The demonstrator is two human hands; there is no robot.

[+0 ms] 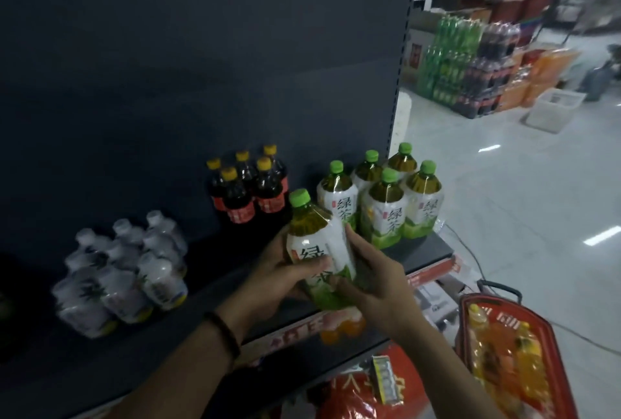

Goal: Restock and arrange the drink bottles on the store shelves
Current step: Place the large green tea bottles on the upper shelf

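Observation:
I hold one green-tea bottle (317, 245) with a green cap in both hands, just above the front of the dark shelf (420, 252). My left hand (279, 279) wraps its left side and my right hand (373, 284) grips its lower right. The bottle tilts slightly left. Behind it, at the shelf's right end, stand several more green-tea bottles (386, 203). Dark drink bottles with yellow caps and red labels (250, 188) stand to their left. A cluster of pale clear bottles (124, 270) sits further left.
A red shopping basket (514, 351) with orange and yellow drink bottles stands on the floor at lower right. Orange bottles (342, 324) sit on the shelf below. Stacks of green, dark and orange drink packs (477, 66) and a white crate (554, 109) stand across the aisle.

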